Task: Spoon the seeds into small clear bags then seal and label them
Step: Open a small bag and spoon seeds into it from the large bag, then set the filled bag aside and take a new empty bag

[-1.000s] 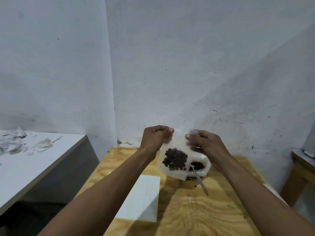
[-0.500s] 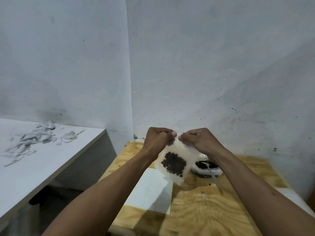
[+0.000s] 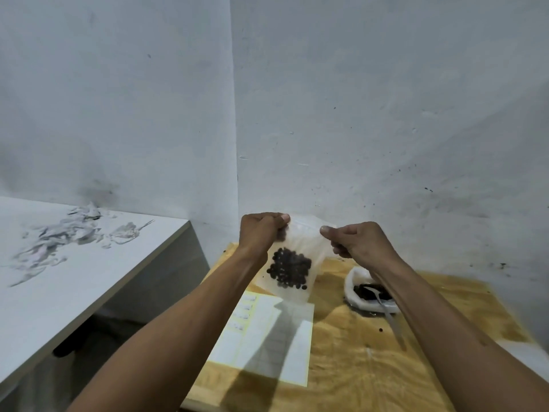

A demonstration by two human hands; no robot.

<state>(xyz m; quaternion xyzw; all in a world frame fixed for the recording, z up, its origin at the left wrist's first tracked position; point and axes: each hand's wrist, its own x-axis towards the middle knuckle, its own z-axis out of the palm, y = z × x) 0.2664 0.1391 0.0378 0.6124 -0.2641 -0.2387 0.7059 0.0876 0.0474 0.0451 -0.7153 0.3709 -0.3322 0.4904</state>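
A small clear bag (image 3: 300,245) with a clump of dark seeds (image 3: 289,268) in its lower part hangs above the wooden table (image 3: 356,367). My left hand (image 3: 261,231) pinches its top left corner and my right hand (image 3: 355,242) pinches the top right corner, holding the top edge stretched between them. On the table under my right forearm sits a white pouch of dark seeds (image 3: 358,295) with a spoon (image 3: 386,310) resting in it, handle pointing toward me. A sheet of white labels (image 3: 267,334) lies flat below the bag.
A white counter (image 3: 74,263) with grey scraps of torn paper (image 3: 68,236) stands to the left, separated from the wooden table by a dark gap. White walls meet in a corner just behind the hands. A loose seed (image 3: 380,330) lies on the wood.
My hands have moved apart along the bag's top edge, my right hand sliding right. The view has shifted, showing more of the label sheet and the seed pouch.
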